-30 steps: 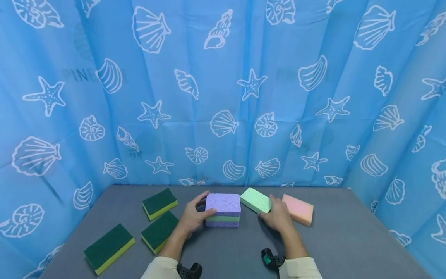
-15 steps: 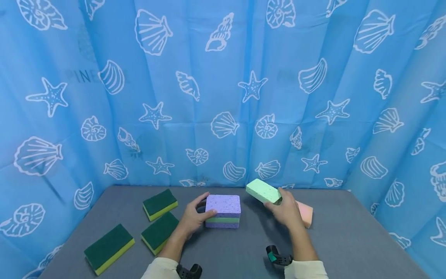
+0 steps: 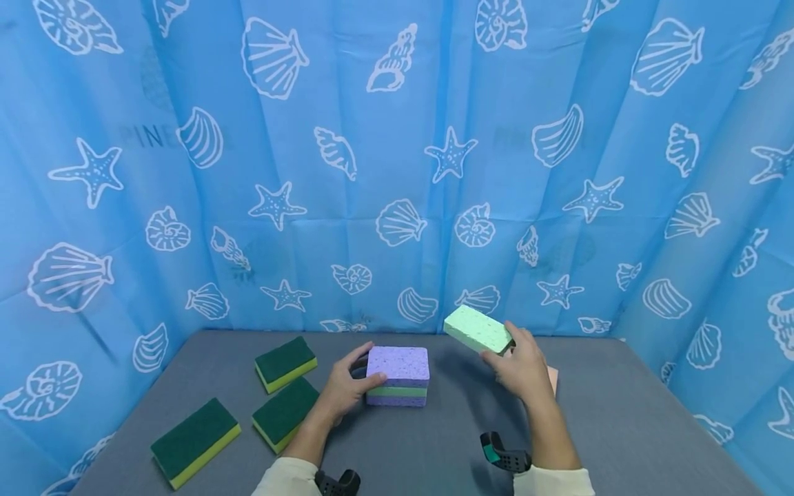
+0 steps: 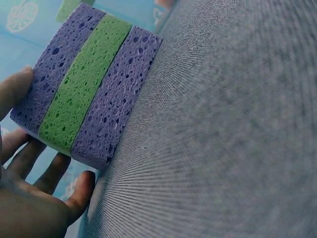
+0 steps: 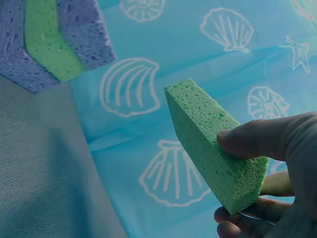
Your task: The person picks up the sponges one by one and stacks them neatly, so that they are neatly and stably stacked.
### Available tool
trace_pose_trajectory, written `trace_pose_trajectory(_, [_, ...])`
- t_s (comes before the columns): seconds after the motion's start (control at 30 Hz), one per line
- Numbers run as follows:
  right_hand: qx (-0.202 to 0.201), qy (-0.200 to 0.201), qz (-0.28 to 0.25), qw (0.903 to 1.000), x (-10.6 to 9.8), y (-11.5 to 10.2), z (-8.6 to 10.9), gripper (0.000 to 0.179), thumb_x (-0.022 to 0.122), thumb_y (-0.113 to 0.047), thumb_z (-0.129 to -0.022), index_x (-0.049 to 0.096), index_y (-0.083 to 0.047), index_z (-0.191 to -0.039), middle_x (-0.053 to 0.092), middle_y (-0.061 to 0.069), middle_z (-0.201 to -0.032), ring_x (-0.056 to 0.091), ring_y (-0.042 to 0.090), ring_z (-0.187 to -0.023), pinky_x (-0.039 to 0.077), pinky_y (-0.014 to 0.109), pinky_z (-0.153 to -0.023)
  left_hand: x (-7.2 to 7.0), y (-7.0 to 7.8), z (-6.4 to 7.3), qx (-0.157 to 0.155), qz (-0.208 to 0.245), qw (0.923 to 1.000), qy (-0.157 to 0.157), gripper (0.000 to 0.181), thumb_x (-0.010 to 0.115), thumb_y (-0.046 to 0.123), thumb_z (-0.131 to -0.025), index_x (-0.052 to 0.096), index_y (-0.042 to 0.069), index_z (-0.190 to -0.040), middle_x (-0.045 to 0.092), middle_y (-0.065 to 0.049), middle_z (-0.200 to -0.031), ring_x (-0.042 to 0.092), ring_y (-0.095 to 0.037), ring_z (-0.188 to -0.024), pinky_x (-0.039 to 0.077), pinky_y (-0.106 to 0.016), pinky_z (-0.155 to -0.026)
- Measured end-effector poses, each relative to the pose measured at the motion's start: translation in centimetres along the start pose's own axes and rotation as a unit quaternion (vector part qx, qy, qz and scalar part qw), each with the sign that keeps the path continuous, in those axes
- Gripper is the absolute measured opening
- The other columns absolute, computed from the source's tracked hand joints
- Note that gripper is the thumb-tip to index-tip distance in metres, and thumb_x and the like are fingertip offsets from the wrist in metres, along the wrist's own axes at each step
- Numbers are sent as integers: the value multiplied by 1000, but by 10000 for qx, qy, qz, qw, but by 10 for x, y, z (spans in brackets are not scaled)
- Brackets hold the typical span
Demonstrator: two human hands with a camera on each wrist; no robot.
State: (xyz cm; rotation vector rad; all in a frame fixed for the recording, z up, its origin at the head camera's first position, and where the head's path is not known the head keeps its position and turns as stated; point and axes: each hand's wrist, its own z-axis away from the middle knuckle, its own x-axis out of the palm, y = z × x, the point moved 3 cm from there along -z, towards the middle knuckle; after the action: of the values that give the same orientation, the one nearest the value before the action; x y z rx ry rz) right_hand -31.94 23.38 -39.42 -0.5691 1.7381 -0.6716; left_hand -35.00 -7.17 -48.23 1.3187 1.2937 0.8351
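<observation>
A purple sponge (image 3: pixel 397 362) lies on top of a green sponge (image 3: pixel 397 392), with another purple sponge (image 4: pixel 116 94) at the bottom of the stack. My left hand (image 3: pixel 343 381) holds this stack at its left end, thumb on the front and fingers round the end and back. Raised above the table to the right, a light green sponge (image 3: pixel 477 329) tilts in my right hand (image 3: pixel 521 365). The right wrist view shows the thumb (image 5: pixel 252 141) on one side of that sponge and fingers on the opposite side.
Several green-and-yellow scouring sponges lie on the left, among them a near one (image 3: pixel 195 441) and a far one (image 3: pixel 285 363). A pink sponge (image 3: pixel 553 377) is mostly hidden behind my right hand. Behind the grey table (image 3: pixel 620 427) hangs a blue shell-patterned curtain (image 3: pixel 397 172).
My right hand has lifted the light green sponge off the table and carried it up and to the right, now covering most of the pink sponge. The left hand stays on the stack.
</observation>
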Motion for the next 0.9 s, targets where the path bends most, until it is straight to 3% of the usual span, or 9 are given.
trace_pose_trajectory(0.6, [-66, 131, -208, 9997, -7, -9, 3, 78, 68, -21, -88, 27, 5, -149, 30, 27, -145, 38, 44, -125, 35, 56, -96, 0, -3, 0, 23, -3, 10000, -35, 73, 76, 32, -85, 43, 7, -146, 44, -19, -141, 39, -41, -128, 36, -58, -98])
trace_pose_trajectory(0.9, [-243, 187, -458, 9985, -9, -18, 6, 77, 69, -15, -89, 25, 5, -150, 30, 26, -144, 40, 45, -126, 44, 52, -92, 0, 0, 0, 13, 9, 10000, -16, 72, 76, 30, -85, 43, 8, -146, 43, -18, -143, 37, -41, -129, 34, -59, -99])
